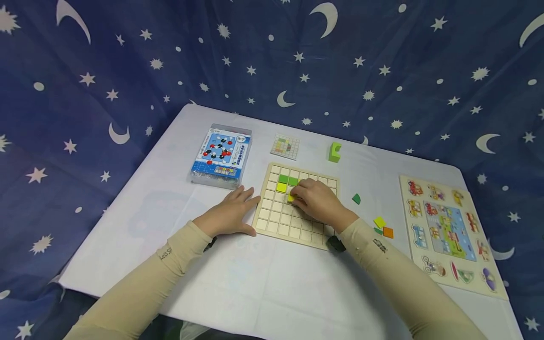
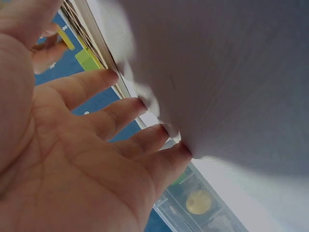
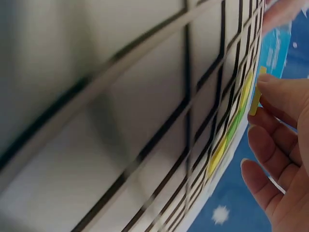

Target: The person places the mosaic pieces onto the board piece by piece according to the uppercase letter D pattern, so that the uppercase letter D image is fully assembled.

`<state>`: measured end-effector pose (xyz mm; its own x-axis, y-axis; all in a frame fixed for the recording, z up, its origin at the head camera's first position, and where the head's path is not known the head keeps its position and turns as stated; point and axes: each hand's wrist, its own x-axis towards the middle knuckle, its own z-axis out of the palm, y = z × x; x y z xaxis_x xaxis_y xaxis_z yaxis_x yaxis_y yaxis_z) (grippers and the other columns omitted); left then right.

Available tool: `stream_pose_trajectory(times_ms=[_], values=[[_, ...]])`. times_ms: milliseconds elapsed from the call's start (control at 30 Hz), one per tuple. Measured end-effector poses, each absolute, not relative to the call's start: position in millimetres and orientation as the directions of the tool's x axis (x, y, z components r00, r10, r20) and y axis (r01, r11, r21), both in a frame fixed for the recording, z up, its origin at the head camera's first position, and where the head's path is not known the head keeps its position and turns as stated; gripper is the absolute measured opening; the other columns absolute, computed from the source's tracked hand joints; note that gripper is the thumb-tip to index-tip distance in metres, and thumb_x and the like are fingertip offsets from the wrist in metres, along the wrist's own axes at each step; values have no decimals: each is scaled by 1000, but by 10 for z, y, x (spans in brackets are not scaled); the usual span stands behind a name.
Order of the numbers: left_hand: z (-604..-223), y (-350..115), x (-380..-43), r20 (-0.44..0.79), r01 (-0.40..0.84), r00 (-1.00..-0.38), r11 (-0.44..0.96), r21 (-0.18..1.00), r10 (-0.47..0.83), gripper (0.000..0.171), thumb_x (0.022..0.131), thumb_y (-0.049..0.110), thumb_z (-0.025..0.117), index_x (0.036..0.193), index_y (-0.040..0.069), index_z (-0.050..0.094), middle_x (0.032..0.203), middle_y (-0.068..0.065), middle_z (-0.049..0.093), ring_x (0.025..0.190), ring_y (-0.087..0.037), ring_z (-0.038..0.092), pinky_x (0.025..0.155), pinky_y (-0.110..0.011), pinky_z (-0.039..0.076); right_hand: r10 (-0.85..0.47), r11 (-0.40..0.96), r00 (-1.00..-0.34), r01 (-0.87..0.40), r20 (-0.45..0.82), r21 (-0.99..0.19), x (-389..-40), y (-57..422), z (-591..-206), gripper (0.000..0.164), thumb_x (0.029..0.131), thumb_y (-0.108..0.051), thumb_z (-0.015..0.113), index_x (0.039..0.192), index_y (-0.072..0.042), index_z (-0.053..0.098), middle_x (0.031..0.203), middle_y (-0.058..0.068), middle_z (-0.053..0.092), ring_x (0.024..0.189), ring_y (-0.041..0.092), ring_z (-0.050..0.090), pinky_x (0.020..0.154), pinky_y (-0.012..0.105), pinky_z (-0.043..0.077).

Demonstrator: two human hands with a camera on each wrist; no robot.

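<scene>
Right hand (image 1: 318,200) pinches a thin yellow tile (image 3: 258,92) between thumb and fingertips, over the left half of the pale wooden grid board (image 1: 278,230). From the right wrist, tile shows edge-on, a narrow strip; long axis runs nearly parallel to the board's face, slightly tilted. Contact with board: cannot tell. Left hand (image 1: 229,212) spread, fingers straight, fingertips on the white table (image 1: 238,293) beside the board's left edge, thumb by its near-left corner. Two green square tiles (image 1: 283,179) lie toward its far-left corner.
</scene>
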<state>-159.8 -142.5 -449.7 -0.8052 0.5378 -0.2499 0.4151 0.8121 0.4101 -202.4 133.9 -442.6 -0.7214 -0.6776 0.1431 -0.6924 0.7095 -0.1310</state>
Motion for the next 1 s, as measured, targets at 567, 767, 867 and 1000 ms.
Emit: stream_pose_trajectory(times_ms=[567,767,867,1000], values=[[-4469,-1435,-1594,-253,426,-800,812,400,545,99,79,51,79,155,8,32,163,-20,19,150,-44,9,121,-54,15,-728,665,-658,-746,194,-38,-2105,966,-4520,11,92,-21,72,99,-13,76,95,1,68,92,18,64,81,36,55],[-4460,-1431,-1594,-259,420,-799,812,405,543,99,79,51,79,155,8,32,163,-19,18,150,-44,8,121,-54,14,-721,676,-671,-736,172,-38,-2074,961,-4507,15,92,-21,72,104,-13,76,98,1,68,94,18,63,81,36,54],[-4462,-1430,-1591,-269,409,-800,815,410,536,100,79,51,79,156,9,31,163,-18,17,150,-43,7,121,-53,13,-717,681,-678,-731,158,-45,-2050,972,-4498,18,92,-22,72,107,-13,75,101,1,67,96,18,63,81,36,53],[-4475,-1427,-1591,-271,400,-802,816,417,532,100,78,51,80,156,10,32,163,-18,17,150,-42,6,122,-52,12,-699,694,-696,-716,166,-81,-2005,1045,-4475,21,91,-22,74,110,-12,75,104,2,68,98,18,63,85,37,53]])
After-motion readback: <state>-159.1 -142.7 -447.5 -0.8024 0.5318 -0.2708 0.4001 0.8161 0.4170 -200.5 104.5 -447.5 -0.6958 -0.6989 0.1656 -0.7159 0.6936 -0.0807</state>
